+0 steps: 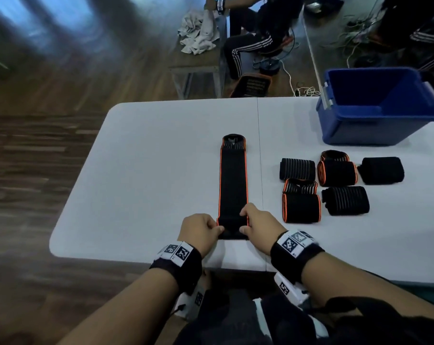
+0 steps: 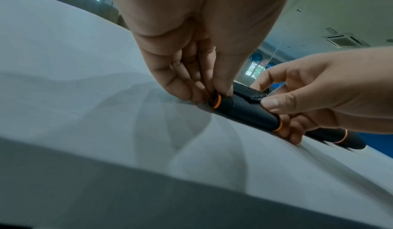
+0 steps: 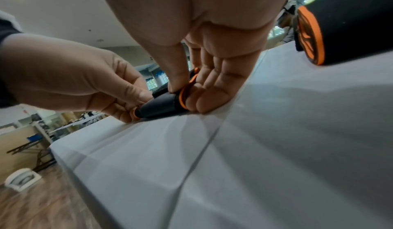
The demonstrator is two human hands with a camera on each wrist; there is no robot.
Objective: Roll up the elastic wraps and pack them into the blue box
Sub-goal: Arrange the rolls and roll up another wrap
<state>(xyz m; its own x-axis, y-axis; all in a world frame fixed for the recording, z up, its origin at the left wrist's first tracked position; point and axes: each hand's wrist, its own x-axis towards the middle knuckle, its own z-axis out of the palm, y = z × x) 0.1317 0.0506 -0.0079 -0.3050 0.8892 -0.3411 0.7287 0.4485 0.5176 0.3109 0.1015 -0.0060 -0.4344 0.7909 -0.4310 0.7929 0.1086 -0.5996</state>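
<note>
A long black elastic wrap with orange edges (image 1: pixel 232 180) lies stretched flat on the white table (image 1: pixel 146 155), running away from me. Its near end is curled into a small roll (image 2: pixel 244 113) (image 3: pixel 161 107). My left hand (image 1: pixel 203 230) pinches the roll's left end and my right hand (image 1: pixel 257 224) pinches its right end, thumbs on top. Several rolled wraps (image 1: pixel 335 185) sit to the right of it. The blue box (image 1: pixel 375 108) stands open at the far right of the table.
The table's front edge is just under my wrists. A seam (image 1: pixel 259 145) runs down the tabletop beside the wrap. Beyond the table another person sits by a bench with white cloths (image 1: pixel 198 33); cables lie on the wooden floor.
</note>
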